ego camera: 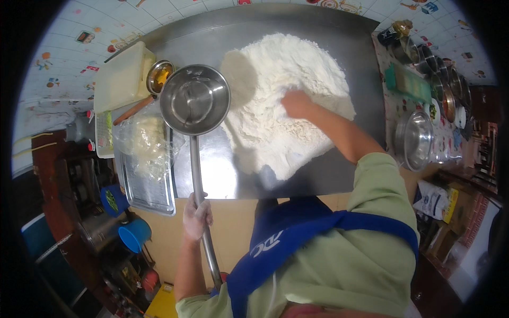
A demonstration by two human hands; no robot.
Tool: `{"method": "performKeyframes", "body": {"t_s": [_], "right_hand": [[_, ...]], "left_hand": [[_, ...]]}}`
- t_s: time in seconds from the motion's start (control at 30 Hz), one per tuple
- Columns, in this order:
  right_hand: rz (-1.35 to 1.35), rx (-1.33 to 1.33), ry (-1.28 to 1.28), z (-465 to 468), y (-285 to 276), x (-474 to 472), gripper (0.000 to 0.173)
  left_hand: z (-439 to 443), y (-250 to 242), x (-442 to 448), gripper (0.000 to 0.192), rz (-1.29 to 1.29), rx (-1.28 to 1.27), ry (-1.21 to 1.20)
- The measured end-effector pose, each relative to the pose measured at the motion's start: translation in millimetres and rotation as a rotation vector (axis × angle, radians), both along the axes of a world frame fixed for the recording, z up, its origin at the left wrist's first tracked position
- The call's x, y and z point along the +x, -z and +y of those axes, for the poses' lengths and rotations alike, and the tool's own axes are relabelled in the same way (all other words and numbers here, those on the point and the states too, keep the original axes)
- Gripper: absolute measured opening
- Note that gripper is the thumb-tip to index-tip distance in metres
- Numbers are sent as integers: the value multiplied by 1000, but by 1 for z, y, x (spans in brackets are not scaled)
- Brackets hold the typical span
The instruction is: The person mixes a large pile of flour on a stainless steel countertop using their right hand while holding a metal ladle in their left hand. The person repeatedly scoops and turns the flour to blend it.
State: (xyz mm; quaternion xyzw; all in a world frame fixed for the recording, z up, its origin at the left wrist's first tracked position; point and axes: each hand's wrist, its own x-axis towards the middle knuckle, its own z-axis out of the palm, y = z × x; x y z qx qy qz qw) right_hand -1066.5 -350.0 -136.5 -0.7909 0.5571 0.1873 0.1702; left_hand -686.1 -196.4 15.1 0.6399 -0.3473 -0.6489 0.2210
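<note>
A wide heap of white flour (286, 63) lies on the stainless steel table. My right hand (295, 104) is in the middle of the heap, its fingers partly buried; whether they close on anything is hidden. My left hand (197, 216), dusted with flour, grips the long metal handle of a steel ladle (195, 99). The ladle's round bowl is held above the table, left of the heap, with its opening upward. What looks like a little clear liquid shows in it. Behind the bowl stands a small metal bowl with yellow-orange contents (161, 77).
Left are a plastic tub (119, 79), a wooden-handled tool (133, 110), plastic-wrapped dough (147, 139) and a metal tray (149, 194). Right, on a side table, stand a large steel bowl (415, 141), a green container (409, 83) and several metal pots. A blue bucket (135, 235) is at lower left.
</note>
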Motion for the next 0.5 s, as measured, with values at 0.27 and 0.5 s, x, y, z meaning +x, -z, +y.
{"method": "performKeyframes", "body": {"t_s": [0.27, 0.5], "right_hand": [[-436, -164, 314, -69, 26, 81, 31], [-217, -77, 33, -8, 45, 84, 33]], "left_hand": [[-6, -1, 1, 22, -54, -41, 29], [-13, 4, 0, 23, -134, -46, 70]]}}
